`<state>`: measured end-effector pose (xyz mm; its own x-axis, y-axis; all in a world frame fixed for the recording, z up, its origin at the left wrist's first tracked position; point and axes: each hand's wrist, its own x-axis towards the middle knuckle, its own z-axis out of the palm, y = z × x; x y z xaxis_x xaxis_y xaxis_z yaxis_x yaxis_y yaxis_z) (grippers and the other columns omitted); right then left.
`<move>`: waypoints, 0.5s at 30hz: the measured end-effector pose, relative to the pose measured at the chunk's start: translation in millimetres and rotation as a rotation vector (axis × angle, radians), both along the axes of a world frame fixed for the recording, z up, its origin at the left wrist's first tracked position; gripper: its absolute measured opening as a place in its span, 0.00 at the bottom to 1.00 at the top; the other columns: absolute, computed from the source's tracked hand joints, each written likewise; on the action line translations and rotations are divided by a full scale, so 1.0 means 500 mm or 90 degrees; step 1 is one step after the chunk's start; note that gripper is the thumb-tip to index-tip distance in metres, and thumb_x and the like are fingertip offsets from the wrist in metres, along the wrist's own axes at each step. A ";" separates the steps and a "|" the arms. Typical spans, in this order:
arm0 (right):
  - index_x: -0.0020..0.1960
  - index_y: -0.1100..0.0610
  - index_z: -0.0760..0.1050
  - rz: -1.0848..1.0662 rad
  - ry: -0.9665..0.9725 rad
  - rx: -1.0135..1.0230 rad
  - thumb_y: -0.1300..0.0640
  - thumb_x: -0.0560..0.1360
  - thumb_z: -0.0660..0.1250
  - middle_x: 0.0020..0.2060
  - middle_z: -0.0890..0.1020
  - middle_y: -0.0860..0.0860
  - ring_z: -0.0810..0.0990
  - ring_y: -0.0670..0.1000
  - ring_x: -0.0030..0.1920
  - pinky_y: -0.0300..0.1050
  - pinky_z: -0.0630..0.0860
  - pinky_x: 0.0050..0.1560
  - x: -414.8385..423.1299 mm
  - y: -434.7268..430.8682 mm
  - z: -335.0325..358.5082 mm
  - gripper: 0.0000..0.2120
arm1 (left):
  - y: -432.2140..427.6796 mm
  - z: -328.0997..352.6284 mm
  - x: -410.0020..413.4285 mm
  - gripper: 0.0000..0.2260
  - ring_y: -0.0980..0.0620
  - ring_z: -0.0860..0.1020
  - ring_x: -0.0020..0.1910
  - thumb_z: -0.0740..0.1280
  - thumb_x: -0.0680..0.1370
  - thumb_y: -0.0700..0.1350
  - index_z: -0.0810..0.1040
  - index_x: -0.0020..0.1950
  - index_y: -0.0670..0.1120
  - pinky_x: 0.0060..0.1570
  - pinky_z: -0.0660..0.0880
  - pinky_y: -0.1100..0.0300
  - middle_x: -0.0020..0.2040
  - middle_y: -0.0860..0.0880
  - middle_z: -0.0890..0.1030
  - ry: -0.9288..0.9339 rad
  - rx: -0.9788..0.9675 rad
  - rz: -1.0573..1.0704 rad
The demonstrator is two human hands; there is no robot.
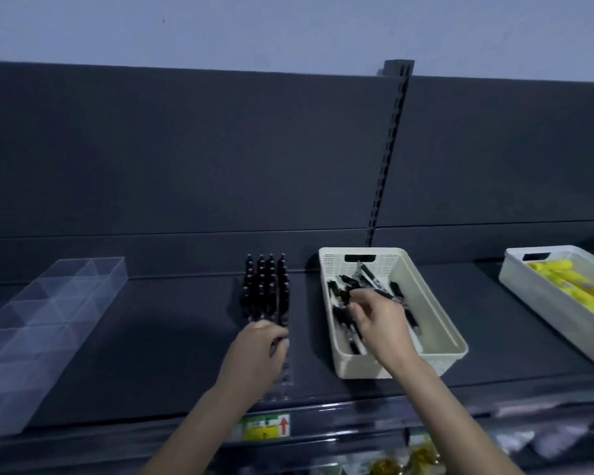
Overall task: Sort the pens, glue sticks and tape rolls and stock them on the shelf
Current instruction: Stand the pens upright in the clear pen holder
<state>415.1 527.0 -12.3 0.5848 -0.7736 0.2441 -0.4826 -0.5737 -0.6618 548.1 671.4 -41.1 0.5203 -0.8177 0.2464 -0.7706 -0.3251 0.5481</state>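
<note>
Red-arrow shelf tag (pixel 266 427) below my left grip (pixel 258 351), text illegible, left grip pinching rack pen (pixel 277 339), right grip (pixel 378 320) clutching pens (pixel 352 281) in basket (pixel 436 323)

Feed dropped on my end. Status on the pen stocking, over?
Left hand grips a pen at the clear rack, rear rows filled. Right hand down in the cream basket among loose pens, grip unclear. Nothing blocking either hand.

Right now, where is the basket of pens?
Head view: the cream basket sits right of centre on the shelf, between the standing pens and the white tray.
</note>
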 end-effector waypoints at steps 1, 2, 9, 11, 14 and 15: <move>0.60 0.61 0.76 -0.014 0.014 0.009 0.62 0.77 0.62 0.53 0.83 0.56 0.80 0.54 0.55 0.40 0.71 0.56 -0.025 -0.026 0.001 0.13 | -0.022 0.013 -0.023 0.11 0.53 0.76 0.54 0.62 0.78 0.41 0.80 0.58 0.44 0.56 0.71 0.64 0.54 0.50 0.80 0.022 -0.030 0.003; 0.61 0.61 0.75 -0.023 0.029 0.025 0.62 0.77 0.61 0.54 0.82 0.56 0.80 0.54 0.55 0.40 0.71 0.56 -0.047 -0.052 0.002 0.13 | -0.047 0.025 -0.046 0.11 0.53 0.77 0.53 0.62 0.78 0.40 0.80 0.58 0.43 0.55 0.70 0.65 0.54 0.49 0.80 0.039 -0.053 0.002; 0.66 0.62 0.70 0.045 0.148 0.086 0.63 0.79 0.57 0.59 0.79 0.58 0.77 0.55 0.58 0.36 0.69 0.50 -0.110 -0.165 0.003 0.16 | -0.201 0.051 -0.130 0.08 0.47 0.76 0.44 0.58 0.78 0.37 0.77 0.49 0.44 0.42 0.65 0.63 0.44 0.43 0.77 0.152 0.030 0.006; 0.67 0.61 0.69 0.068 0.200 0.107 0.62 0.79 0.57 0.61 0.77 0.59 0.77 0.56 0.59 0.36 0.68 0.49 -0.098 -0.189 -0.008 0.17 | -0.240 0.046 -0.128 0.07 0.55 0.71 0.35 0.58 0.79 0.39 0.75 0.49 0.42 0.36 0.67 0.63 0.47 0.38 0.75 0.172 0.130 0.020; 0.63 0.62 0.70 0.099 0.269 0.102 0.62 0.78 0.58 0.60 0.76 0.60 0.75 0.58 0.59 0.43 0.71 0.54 -0.062 -0.222 -0.020 0.14 | -0.309 0.036 -0.116 0.04 0.52 0.75 0.44 0.60 0.77 0.43 0.71 0.46 0.43 0.43 0.73 0.61 0.49 0.45 0.76 0.191 0.255 0.057; 0.62 0.62 0.70 0.106 0.287 0.097 0.62 0.77 0.58 0.60 0.75 0.60 0.74 0.58 0.60 0.43 0.71 0.56 -0.048 -0.228 -0.022 0.14 | -0.332 0.033 -0.112 0.09 0.48 0.76 0.51 0.61 0.77 0.45 0.73 0.53 0.41 0.49 0.74 0.58 0.54 0.43 0.76 0.192 0.290 0.072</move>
<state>390.9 412.8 -23.1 0.7246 -0.6679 -0.1700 -0.6498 -0.5800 -0.4912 492.3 505.4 -24.4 0.6040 -0.7413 -0.2929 -0.5475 -0.6529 0.5234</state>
